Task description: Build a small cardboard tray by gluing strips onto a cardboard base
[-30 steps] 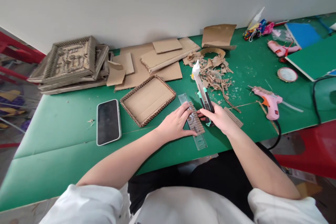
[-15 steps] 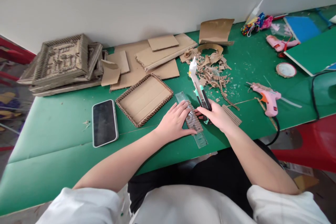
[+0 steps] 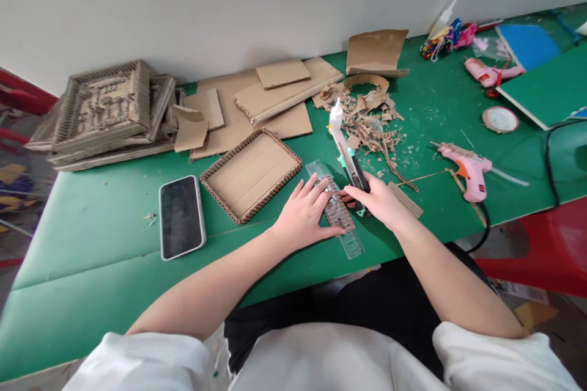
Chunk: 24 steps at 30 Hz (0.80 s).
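Note:
My left hand (image 3: 306,215) lies flat with fingers spread, pressing a clear ruler (image 3: 352,246) onto a strip of corrugated cardboard (image 3: 340,211) on the green table (image 3: 101,238). My right hand (image 3: 380,200) is closed around a teal and black utility knife (image 3: 355,176), held against the right edge of the ruler. A white glue bottle (image 3: 336,119) stands just behind the knife. A few cut cardboard strips (image 3: 406,200) lie to the right of my right hand.
A cardboard tray (image 3: 251,173) and a phone (image 3: 181,216) lie to the left. Cardboard sheets (image 3: 257,104), stacked frames (image 3: 105,111) and scraps (image 3: 371,119) sit behind. Two pink glue guns (image 3: 470,172) (image 3: 488,73), a tape roll (image 3: 499,120) and a black cable (image 3: 550,165) are on the right.
Both hands stay on the ruler and knife. The view has shifted slightly; the knife hand has barely moved.

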Motion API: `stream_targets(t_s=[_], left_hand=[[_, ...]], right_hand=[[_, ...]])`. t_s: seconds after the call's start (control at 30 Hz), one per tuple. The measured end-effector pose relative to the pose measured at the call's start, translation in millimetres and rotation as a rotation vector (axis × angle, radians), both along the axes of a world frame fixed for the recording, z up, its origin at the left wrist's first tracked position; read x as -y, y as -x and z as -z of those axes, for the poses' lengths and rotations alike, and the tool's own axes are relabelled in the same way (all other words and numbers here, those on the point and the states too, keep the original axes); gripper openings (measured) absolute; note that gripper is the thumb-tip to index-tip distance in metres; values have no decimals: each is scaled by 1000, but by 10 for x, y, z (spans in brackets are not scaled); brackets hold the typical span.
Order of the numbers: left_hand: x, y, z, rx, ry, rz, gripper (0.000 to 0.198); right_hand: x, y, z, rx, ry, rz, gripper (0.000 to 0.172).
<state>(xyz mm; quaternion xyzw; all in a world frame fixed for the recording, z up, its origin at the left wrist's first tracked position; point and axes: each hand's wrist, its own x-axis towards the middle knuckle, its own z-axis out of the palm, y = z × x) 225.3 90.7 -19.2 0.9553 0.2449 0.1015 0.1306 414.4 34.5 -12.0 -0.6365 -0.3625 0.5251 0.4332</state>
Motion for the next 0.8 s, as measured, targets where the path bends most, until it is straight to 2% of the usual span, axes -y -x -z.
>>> stream_targets(t_s=[0.33,0.7,0.8], left_hand=[[-2,0,6,-19,-36,5,85],[-8,-6,-10,-35,-41,5,83],[-7,-4,-15,-38,-36,3,83]], right_hand=[[-11,32,-100,46,53,26,20],[-9,34,-81,49,46,11,24],[-5,10,-100,117,33,11,22]])
